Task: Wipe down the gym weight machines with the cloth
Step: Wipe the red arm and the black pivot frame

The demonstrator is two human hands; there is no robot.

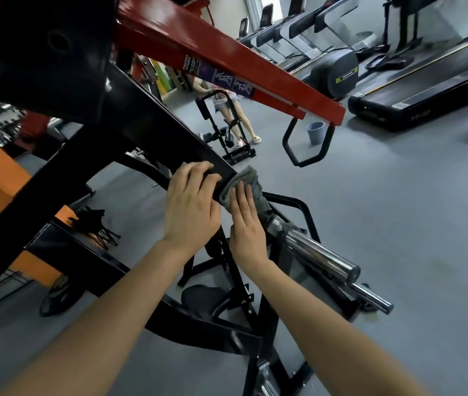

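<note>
Mid-wipe on one machine. Left hand (191, 201) wraps the black arm (147, 124), fingers curled over its top edge, bracing it. Right hand (245, 224) lies flat, fingers straight and together, pressing the cloth (255, 187) against the same arm just below the left hand. The hands are side by side, almost touching. The cloth is grey, bunched and draped round the lower end of the black arm, right above the chrome sleeve (321, 252).

Progress, as a judgement: early to middle at best.
- The cloth sits low on the black arm, so the pass looks to be near the arm's bottom end.
- Can't tell from surface sheen whether the upper stretch is already clean. No visible streaks or wet marks.
- The sleeve is bare and not under the cloth. Likely next, if it counts.
- The red arm (227, 61) overhead, its black handle and the base frame below have no cloth on them. Can't tell if they're done.
- The task says machines, plural. More equipment stands further back, so plenty is probably left.

Other things:
- A blue-grey bucket (315, 132) stands on the floor (398, 224) well away from the hands, under the red arm's handle. Possibly rinse water, contents not visible.
- A row of treadmills (427, 81) runs along the far right.
- Another person (233, 115) stands at a small black frame in the background, partly hidden by the red arm.
</note>
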